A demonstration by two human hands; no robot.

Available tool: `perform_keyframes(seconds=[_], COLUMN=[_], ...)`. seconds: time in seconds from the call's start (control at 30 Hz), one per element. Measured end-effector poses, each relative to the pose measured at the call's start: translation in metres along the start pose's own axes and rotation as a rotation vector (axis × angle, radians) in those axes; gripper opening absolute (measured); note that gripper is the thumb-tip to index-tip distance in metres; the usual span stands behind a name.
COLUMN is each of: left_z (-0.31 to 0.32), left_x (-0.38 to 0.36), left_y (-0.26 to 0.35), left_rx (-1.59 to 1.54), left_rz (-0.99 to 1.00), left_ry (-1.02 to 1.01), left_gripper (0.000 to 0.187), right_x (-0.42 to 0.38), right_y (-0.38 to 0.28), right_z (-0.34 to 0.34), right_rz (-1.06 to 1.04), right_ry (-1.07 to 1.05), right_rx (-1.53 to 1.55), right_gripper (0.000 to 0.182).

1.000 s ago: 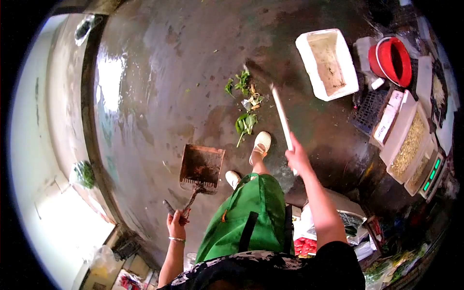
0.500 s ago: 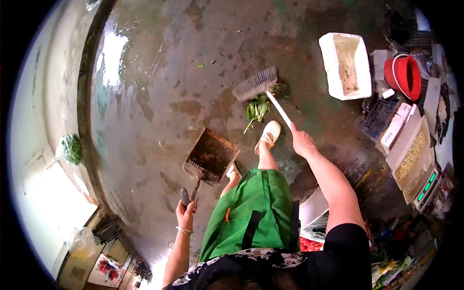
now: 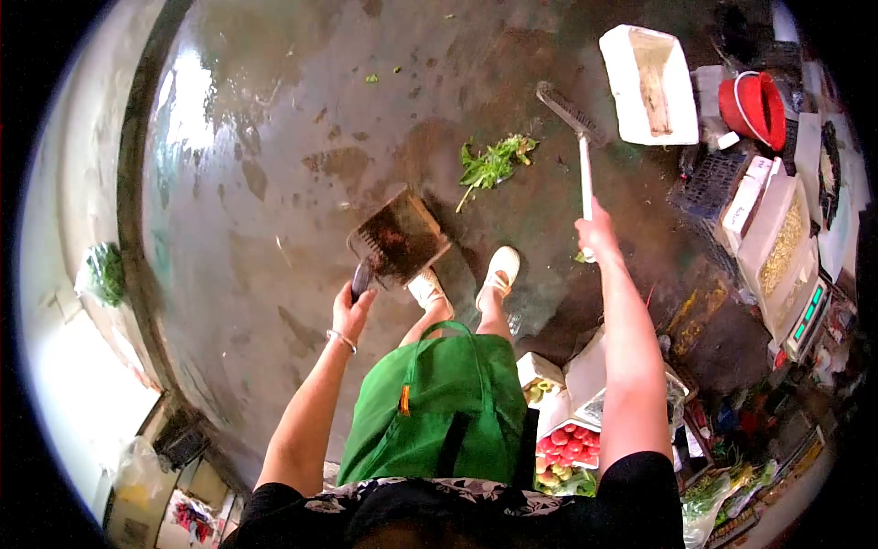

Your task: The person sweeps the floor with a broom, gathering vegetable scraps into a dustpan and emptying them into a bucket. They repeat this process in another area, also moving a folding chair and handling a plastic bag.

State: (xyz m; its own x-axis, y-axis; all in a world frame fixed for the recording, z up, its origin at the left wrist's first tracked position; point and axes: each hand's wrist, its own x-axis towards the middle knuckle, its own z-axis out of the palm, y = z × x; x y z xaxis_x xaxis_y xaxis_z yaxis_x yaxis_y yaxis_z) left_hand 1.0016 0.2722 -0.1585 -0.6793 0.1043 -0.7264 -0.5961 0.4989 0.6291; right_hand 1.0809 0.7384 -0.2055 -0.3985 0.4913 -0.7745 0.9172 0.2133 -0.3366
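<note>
My left hand (image 3: 352, 309) is wrapped round the handle of a dustpan (image 3: 400, 236), whose pan is low over the floor near my feet and holds dark dirt. In my right hand (image 3: 596, 236) is the white handle of a broom (image 3: 586, 174). The broom's grey bristle head lies up and to the right of a small heap of green leaves (image 3: 494, 166), apart from it. The heap rests on the wet floor (image 3: 320, 110), ahead of my shoes.
A white foam box (image 3: 615, 73) stands at the upper right, beside a red bucket (image 3: 752, 110). Crates and a scale (image 3: 808, 313) line the right side. Boxes with red vegetables (image 3: 569, 446) are by my right side. Leaf scraps (image 3: 371, 79) lie farther off.
The broom head has moved right, off the leaves, which now lie uncovered and more bunched together. My right foot has come back beside the left. More of the vegetable boxes shows.
</note>
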Motion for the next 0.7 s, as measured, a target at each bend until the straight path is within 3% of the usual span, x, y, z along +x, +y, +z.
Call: perform_keyframes(seconds=[0.03, 0.1, 0.2, 0.27, 0.3, 0.43, 0.5, 0.53, 0.6, 0.63, 0.7], left_z=[0.005, 0.014, 0.02, 0.021, 0.021, 0.017, 0.014, 0.014, 0.014, 0.014, 0.009], left_x=[0.007, 0.023, 0.044, 0.053, 0.055, 0.057, 0.053, 0.051, 0.049, 0.048, 0.046], left_y=[-0.004, -0.02, -0.042, -0.049, -0.047, -0.063, -0.058, -0.056, -0.056, -0.057, -0.061], left_rx=[-0.038, -0.11, -0.087, -0.056, -0.115, -0.056, -0.032, -0.008, -0.027, -0.042, 0.001], left_rz=[-0.015, -0.009, -0.015, -0.013, -0.044, -0.02, -0.017, -0.021, -0.017, -0.004, 0.004], left_ry=[0.0, -0.01, -0.042, -0.039, -0.035, -0.039, -0.028, -0.017, -0.023, -0.026, -0.041], left_gripper=[0.018, 0.017, 0.02, 0.02, 0.021, 0.023, 0.024, 0.024, 0.024, 0.024, 0.024], right_x=[-0.001, -0.01, -0.082, -0.118, -0.128, -0.188, -0.209, -0.208, -0.209, -0.199, -0.176], right_y=[-0.004, 0.037, 0.024, 0.009, 0.024, 0.012, 0.009, 0.018, 0.038, 0.022, 0.019], right_z=[0.017, 0.088, 0.123, 0.137, 0.152, 0.134, 0.099, 0.098, 0.102, 0.096, 0.111], right_rz=[0.135, 0.108, -0.027, 0.074, -0.038, 0.048, 0.215, 0.216, -0.139, -0.034, -0.114], right_ry=[-0.148, -0.045, -0.156, -0.331, -0.316, -0.512, -0.675, -0.674, -0.338, -0.327, -0.261], right_rx=[0.146, -0.031, -0.21, -0.124, -0.004, 0.169, 0.229, 0.228, 0.112, -0.042, -0.019], right_gripper=[0.066, 0.065, 0.071, 0.066, 0.067, 0.074, 0.072, 0.072, 0.07, 0.068, 0.077])
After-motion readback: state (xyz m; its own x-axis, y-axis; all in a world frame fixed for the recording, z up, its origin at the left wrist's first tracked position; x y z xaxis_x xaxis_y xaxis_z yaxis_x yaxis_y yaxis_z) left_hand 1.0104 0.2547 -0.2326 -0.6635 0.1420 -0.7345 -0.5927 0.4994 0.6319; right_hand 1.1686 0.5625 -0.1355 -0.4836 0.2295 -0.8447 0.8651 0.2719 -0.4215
